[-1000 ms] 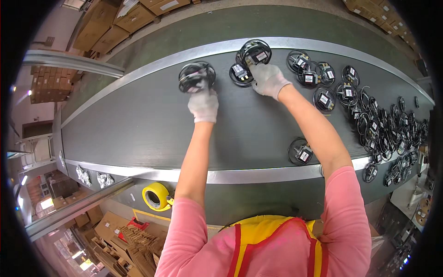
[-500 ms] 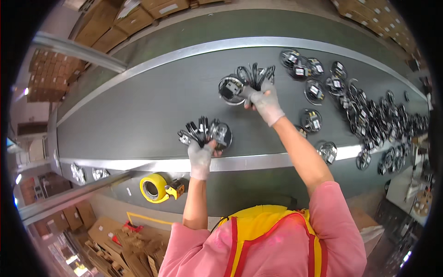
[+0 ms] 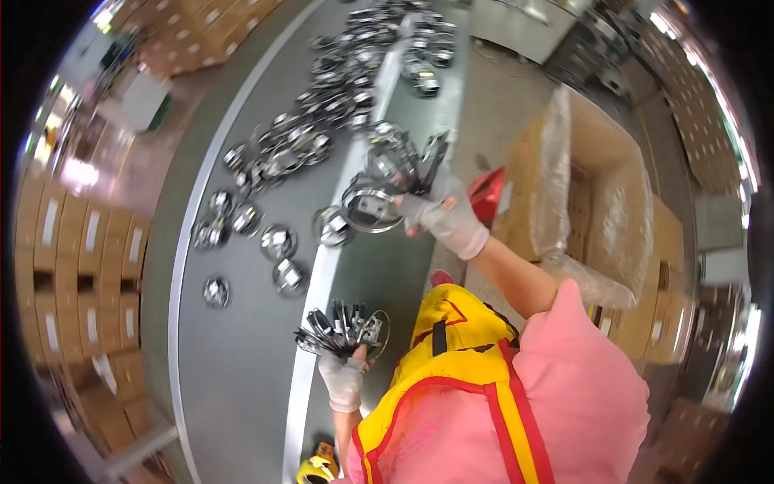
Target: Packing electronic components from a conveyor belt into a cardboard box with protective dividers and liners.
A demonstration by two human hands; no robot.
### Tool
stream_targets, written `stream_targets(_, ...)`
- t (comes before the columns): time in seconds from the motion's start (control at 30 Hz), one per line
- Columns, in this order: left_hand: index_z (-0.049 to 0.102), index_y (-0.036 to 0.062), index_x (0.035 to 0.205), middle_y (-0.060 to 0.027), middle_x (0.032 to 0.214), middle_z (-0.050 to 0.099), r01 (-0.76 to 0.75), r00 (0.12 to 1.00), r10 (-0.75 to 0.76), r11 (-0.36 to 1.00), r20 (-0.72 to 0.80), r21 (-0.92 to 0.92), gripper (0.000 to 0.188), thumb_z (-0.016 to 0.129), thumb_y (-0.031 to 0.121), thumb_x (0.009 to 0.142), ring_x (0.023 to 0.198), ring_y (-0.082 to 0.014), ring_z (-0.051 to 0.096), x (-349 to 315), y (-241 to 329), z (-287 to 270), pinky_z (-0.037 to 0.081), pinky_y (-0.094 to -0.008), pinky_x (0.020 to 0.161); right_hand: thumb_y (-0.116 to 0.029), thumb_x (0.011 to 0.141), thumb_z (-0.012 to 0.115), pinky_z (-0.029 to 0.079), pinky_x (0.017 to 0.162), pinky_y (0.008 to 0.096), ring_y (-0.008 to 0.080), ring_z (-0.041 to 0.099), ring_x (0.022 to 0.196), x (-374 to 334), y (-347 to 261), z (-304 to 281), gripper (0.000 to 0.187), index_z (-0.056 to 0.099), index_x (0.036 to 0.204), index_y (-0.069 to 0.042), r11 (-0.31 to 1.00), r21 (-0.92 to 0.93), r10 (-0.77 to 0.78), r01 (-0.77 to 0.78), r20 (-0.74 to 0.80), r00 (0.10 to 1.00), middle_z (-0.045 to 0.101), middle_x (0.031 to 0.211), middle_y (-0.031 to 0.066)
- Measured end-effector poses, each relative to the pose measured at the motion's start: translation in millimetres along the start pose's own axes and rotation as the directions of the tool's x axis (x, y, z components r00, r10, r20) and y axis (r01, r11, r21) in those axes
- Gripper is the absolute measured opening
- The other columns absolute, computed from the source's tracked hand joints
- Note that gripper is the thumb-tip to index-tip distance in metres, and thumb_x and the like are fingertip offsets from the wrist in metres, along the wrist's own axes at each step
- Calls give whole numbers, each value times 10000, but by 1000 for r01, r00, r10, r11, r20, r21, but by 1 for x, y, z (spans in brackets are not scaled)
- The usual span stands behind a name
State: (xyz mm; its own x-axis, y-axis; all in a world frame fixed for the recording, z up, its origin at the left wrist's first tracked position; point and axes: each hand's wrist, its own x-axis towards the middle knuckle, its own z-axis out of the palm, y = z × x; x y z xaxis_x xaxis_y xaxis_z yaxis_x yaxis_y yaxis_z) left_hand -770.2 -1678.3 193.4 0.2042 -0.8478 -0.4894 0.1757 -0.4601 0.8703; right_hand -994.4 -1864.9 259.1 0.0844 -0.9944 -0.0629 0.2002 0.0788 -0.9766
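Observation:
My left hand [image 3: 344,381], in a pale glove with bare fingertips, is closed on a bundle of coiled black cables [image 3: 343,329] just over the belt's near rail. Farther ahead, my right hand [image 3: 450,219] grips another bunch of coiled black cables [image 3: 377,205], fanned out above the side of the belt. Both bundles are off the surface, and where the fingers meet the cables is partly hidden. Several loose cable coils [image 3: 279,242] lie on the dark conveyor belt [image 3: 242,363] beyond my hands, thickening into a long heap [image 3: 343,97] toward the far end.
A large cardboard box [image 3: 524,185] with a clear plastic liner stands to the right of my right hand, near a red object [image 3: 486,196]. A yellow tape dispenser [image 3: 318,465] sits by my left forearm. Stacked cartons [image 3: 72,274] line the left side. A metal rail [image 3: 322,274] edges the belt.
My view and body have turned to the right, so the belt now runs away ahead and the lined box has come into sight. Both hands still hold their cable bundles.

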Motion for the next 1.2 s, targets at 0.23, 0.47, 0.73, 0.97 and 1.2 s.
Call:
stream_targets(0.23,579,-16,1035,-55,884,640,-47,901,-55,974,430,224,249,660,-43,801,642,-97,570,5,30,121,492,-234,567,-70,843,648,393,423,190,71,549,516,-46,-63,-196,249,543,1064,-27,945,-246,-316,215,-517,796,617,805,26)
stream_targets(0.47,526,-36,1195,-71,1081,602,33,649,-31,999,760,12,491,708,-37,740,975,-156,579,-19,64,315,483,-274,824,-119,843,647,399,428,220,79,554,502,-69,-36,-418,137,610,942,-33,960,-281,-216,-22,-786,579,641,779,8)
stream_targets(0.73,562,-26,996,-86,739,618,-163,583,-291,873,759,460,215,645,41,809,509,-142,571,10,10,589,465,-286,462,-105,771,688,435,401,265,151,576,483,-73,62,-589,274,525,957,14,951,-27,137,-309,-859,494,614,715,77)
stream_targets(0.97,561,21,1111,-161,1009,639,-464,804,-58,563,592,684,323,637,114,810,892,-307,624,117,-143,684,483,-378,748,-73,805,637,451,431,278,155,588,527,-81,107,-616,317,485,1061,36,927,25,193,-373,-888,418,620,768,94)
stream_targets(1.2,550,-3,1123,-168,968,662,-206,905,-54,812,421,546,339,603,56,793,906,-303,637,150,-188,706,460,-351,868,-70,817,615,492,504,293,171,616,569,-75,128,-618,229,524,1009,14,881,-9,171,-472,-926,338,631,796,91)
